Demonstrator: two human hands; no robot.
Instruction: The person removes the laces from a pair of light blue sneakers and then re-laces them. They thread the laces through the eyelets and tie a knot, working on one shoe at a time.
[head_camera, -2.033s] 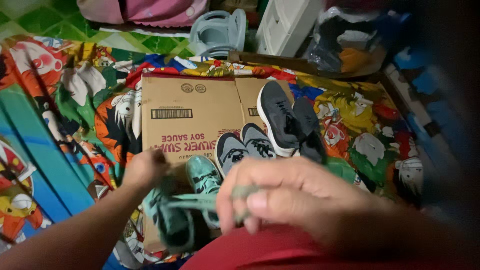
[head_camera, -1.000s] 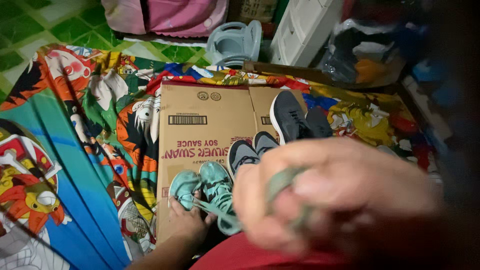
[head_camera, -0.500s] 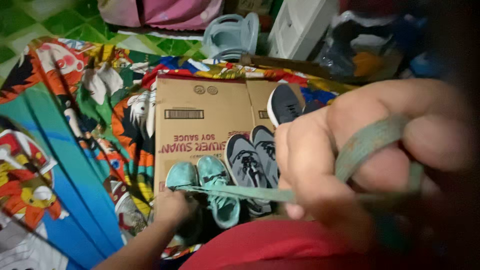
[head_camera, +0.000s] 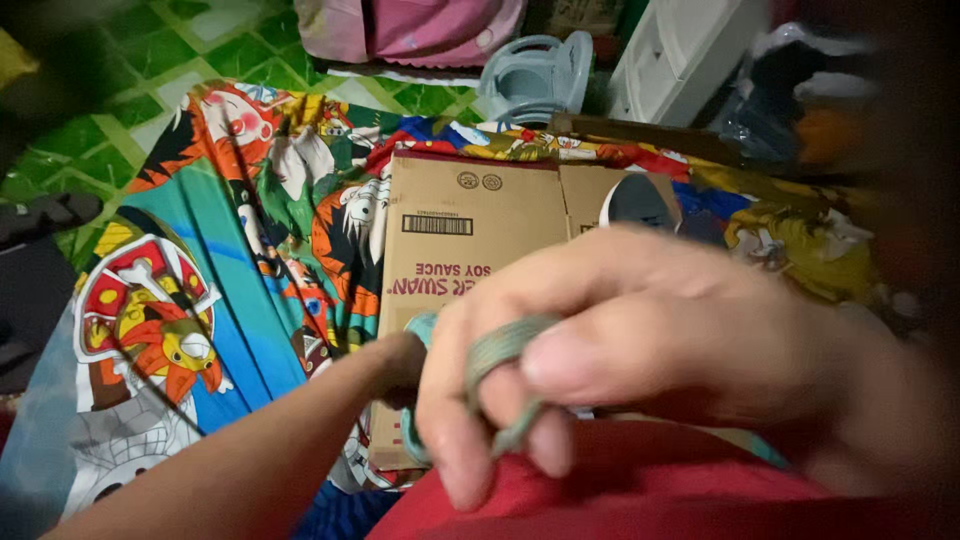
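Observation:
My right hand (head_camera: 660, 340) is close to the camera and fills the middle of the view. It pinches a dull green shoelace (head_camera: 495, 350) between thumb and fingers; the lace loops over my forefinger. My left arm reaches in from the lower left, and my left hand (head_camera: 398, 365) rests by a teal shoe (head_camera: 420, 323), of which only slivers show. The fingers of that hand are hidden behind my right hand. Both lie over a flattened cardboard box (head_camera: 470, 250). The toe of a dark grey shoe (head_camera: 640, 200) peeks out above my right hand.
A bright cartoon-print blanket (head_camera: 200, 250) covers the green tiled floor (head_camera: 120, 90). At the back stand a grey plastic stool (head_camera: 535, 70), a white plastic drawer unit (head_camera: 690, 50) and a pink bundle (head_camera: 420, 25). My red garment (head_camera: 600, 500) fills the bottom edge.
My right hand has come down and toward the middle with the lace, covering the grey shoes and most of the teal pair. The view has shifted left, showing more blanket.

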